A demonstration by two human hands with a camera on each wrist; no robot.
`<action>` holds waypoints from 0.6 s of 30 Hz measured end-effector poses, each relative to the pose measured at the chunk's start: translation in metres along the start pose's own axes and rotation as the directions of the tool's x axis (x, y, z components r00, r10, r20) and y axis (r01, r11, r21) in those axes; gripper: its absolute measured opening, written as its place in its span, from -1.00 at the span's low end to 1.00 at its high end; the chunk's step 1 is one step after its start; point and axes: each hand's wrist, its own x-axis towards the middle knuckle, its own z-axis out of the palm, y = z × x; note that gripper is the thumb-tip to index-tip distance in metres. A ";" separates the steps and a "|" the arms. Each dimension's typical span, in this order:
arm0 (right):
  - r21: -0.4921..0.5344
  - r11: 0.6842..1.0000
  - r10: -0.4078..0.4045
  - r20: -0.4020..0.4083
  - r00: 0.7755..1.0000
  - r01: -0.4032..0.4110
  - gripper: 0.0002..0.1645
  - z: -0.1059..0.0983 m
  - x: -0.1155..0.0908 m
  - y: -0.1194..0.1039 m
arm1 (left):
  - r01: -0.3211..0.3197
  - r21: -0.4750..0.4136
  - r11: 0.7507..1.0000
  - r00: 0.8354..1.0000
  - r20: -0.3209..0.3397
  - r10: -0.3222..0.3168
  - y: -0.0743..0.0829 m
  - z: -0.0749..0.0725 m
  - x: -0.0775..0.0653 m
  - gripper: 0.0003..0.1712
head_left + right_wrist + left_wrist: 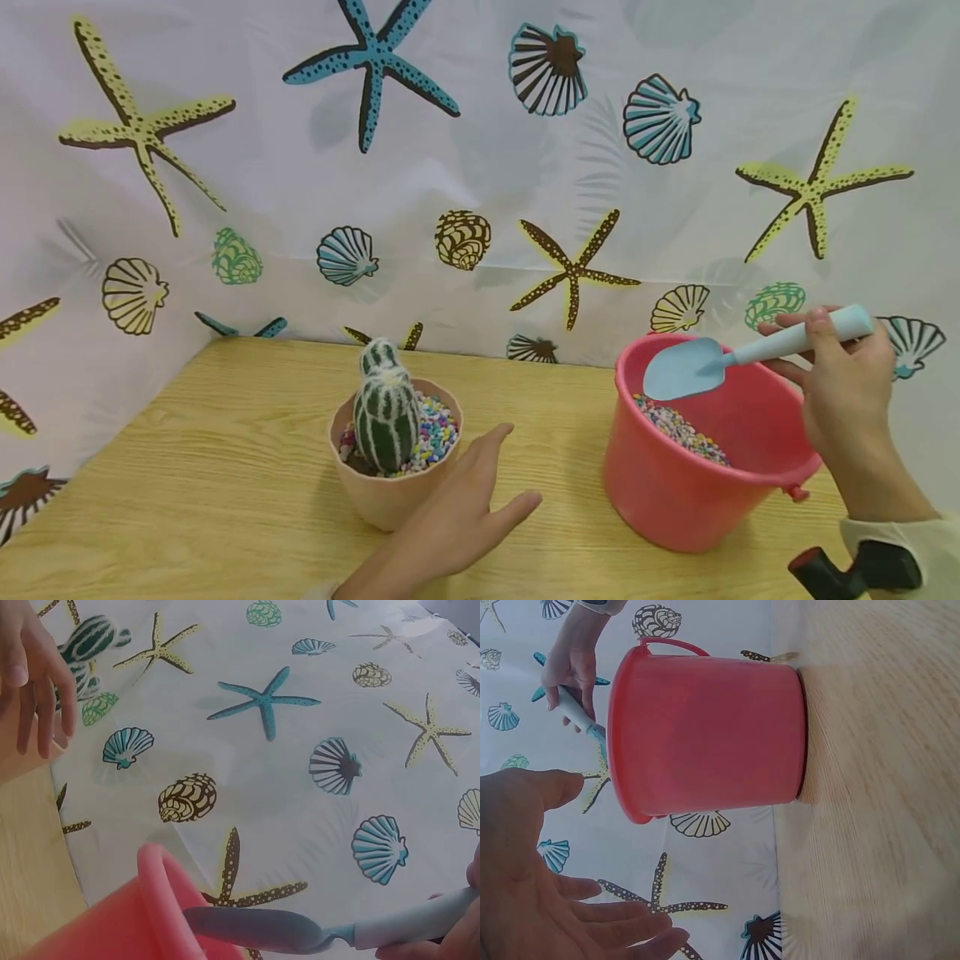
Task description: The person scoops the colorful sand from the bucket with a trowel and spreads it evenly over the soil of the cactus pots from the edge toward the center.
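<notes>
In the head view my right hand [855, 383] grips the handle of a light blue hand trowel [686, 369] over the rim of a pink bucket [697, 500]. The blade looks bare, and multicoloured pebbles [682, 431] lie inside the bucket below it. My left hand [457, 517] is beside a pale pink flowerpot [375, 500], fingers extended and thumb apart, holding nothing; whether it touches the pot I cannot tell. A striped green cactus [386, 408] stands in the pot with bright pebbles [435, 429] around it. The left wrist view also shows the loosely spread left hand [562, 877].
Both containers stand on a light wooden table [225, 475]. Behind it hangs a white cloth [450, 175] printed with starfish and shells. A knob [797, 493] sticks out from the bucket's right side. On my right wrist is a black and red device [855, 571].
</notes>
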 end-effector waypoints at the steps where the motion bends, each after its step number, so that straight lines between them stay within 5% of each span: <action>1: -0.023 1.000 0.007 -0.004 1.000 -0.007 -0.67 -0.003 0.000 0.001 | 0.002 0.004 1.000 1.000 0.000 -0.002 0.002 0.000 0.003 -0.06; 18: -0.264 0.958 0.094 -0.069 0.993 -0.109 -0.94 -0.038 0.010 0.024 | -0.069 0.073 0.995 0.996 -0.053 0.073 0.020 0.015 0.051 -0.05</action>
